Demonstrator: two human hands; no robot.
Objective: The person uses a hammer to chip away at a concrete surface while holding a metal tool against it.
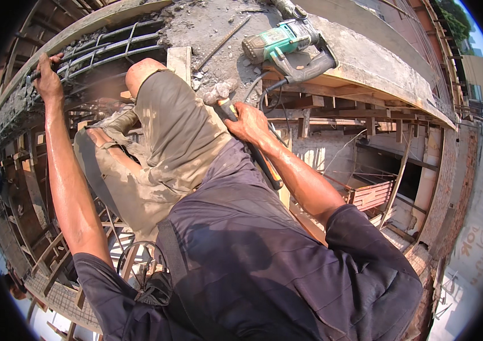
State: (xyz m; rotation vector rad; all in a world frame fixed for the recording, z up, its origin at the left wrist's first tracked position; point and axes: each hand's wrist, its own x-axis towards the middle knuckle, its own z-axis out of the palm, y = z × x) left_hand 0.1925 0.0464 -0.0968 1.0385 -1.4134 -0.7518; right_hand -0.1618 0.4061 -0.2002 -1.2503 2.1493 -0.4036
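My left hand (pixel 48 82) is raised at the far left, closed around a short dark rod (pixel 35 75) beside the rough concrete edge of a beam. Its kind is mostly hidden by the fingers. Steel reinforcing bars (pixel 108 50) run bare along the beam just right of that hand. Near my thigh, my right hand (pixel 248 121) grips a hammer by its black and orange handle (pixel 270 170). The hammer's dusty, pale head (pixel 220 91) points away from me, over the slab edge.
A green and black rotary hammer drill (pixel 287 41) lies on the rubble-strewn concrete slab (pixel 201 20), its cable hanging over the edge. A loose metal bar (pixel 224 42) lies nearby. Timber formwork (pixel 361 94) and deep openings surround my bent legs. A lower level shows at right.
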